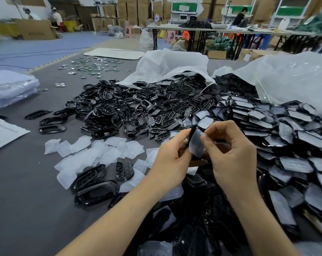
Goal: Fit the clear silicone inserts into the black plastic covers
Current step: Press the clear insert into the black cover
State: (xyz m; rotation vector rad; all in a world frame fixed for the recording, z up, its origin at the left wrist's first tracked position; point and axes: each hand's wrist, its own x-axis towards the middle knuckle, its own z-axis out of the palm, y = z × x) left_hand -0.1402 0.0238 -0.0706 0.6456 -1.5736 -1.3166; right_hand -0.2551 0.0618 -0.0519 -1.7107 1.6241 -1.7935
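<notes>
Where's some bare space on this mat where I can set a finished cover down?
Largest bare patch: grey mat at lower left, bordered by the paper sheet, the loose clear inserts and your left forearm. A smaller strip lies between the wrapped stack and the black frame pile. Centre and right are crowded with frames and fitted covers.

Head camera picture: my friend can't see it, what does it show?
The left hand holds a black cover while the right hand pinches a clear insert against it, above a grey mat. Loose inserts lie left, covers are heaped behind, finished ones pile right.
</notes>
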